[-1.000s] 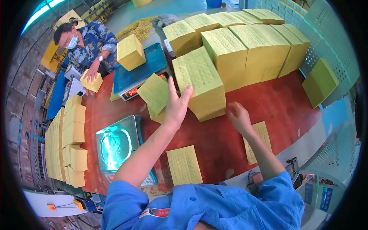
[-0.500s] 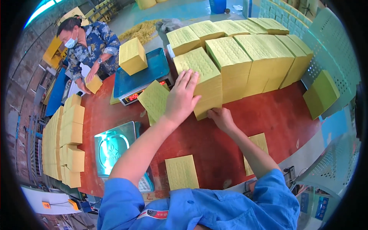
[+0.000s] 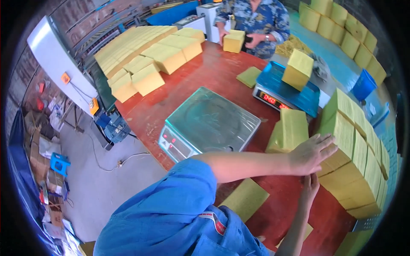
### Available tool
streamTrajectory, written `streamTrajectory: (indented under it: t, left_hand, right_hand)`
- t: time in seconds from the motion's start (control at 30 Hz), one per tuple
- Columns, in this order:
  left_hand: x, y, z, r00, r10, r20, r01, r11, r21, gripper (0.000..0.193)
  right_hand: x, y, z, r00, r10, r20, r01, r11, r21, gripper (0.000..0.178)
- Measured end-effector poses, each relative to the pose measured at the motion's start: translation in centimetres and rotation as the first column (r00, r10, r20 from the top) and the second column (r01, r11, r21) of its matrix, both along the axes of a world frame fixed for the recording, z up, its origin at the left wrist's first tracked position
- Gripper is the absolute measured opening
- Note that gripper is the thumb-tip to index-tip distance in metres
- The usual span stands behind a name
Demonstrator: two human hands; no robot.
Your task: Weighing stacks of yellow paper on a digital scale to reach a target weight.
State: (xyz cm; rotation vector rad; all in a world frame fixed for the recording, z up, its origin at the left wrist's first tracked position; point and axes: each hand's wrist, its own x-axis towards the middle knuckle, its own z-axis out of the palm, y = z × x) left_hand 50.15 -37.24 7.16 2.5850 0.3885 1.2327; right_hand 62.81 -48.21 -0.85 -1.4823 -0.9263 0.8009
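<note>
My left hand lies with fingers stretched out against the nearest stack of yellow paper, in the row at the right. Just below it, my right hand reaches up to the same stack's near side; its fingertips are partly hidden behind the left hand. A smaller yellow paper bundle stands beside my left wrist, with part of it leaning. Under my left forearm a single flat yellow sheet or thin pad lies on the red table.
A flat-topped scale stands left of my forearm. Beyond it, a blue-tray scale carries a yellow block. Across the table, a co-worker in patterned clothing handles another block. Yellow stacks line the far left edge.
My view has swung left, so the table and stacks appear farther right. Both hands stay at the nearest stack. The co-worker's block now stands upright at the table edge.
</note>
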Motion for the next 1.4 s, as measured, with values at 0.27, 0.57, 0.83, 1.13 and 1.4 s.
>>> streamTrajectory:
  t: [0.27, 0.57, 0.83, 1.13, 1.4]
  left_hand:
    - [-26.6, -0.8, 0.6, 0.940, 0.341, 0.010, -0.337, 0.934, -0.121, 0.065]
    - [-64.8, 8.0, -3.0, 0.545, 0.823, -0.161, -0.837, 0.545, -0.047, 0.057]
    - [-85.2, 13.0, -4.1, 0.234, 0.869, -0.436, -0.947, 0.306, 0.101, 0.078]
    - [-90.0, 12.9, -7.5, 0.139, 0.834, -0.534, -0.935, 0.288, 0.208, 0.074]
    - [-89.9, 13.8, -7.5, 0.129, 0.827, -0.548, -0.970, 0.220, 0.105, 0.075]
  right_hand:
    - [-20.1, 0.7, 9.5, 0.853, 0.517, 0.072, -0.521, 0.851, 0.060, 0.014]
    - [-47.8, 5.9, 8.3, 0.606, 0.788, -0.108, -0.794, 0.607, -0.032, 0.021]
    - [-70.0, 20.5, -1.2, 0.687, 0.589, -0.425, -0.683, 0.723, -0.102, 0.045]
    - [-79.2, 32.5, -4.7, 0.907, 0.355, -0.227, -0.391, 0.910, -0.138, 0.069]
    - [-78.2, 34.2, -3.5, 0.877, 0.369, -0.306, -0.417, 0.903, -0.107, 0.068]
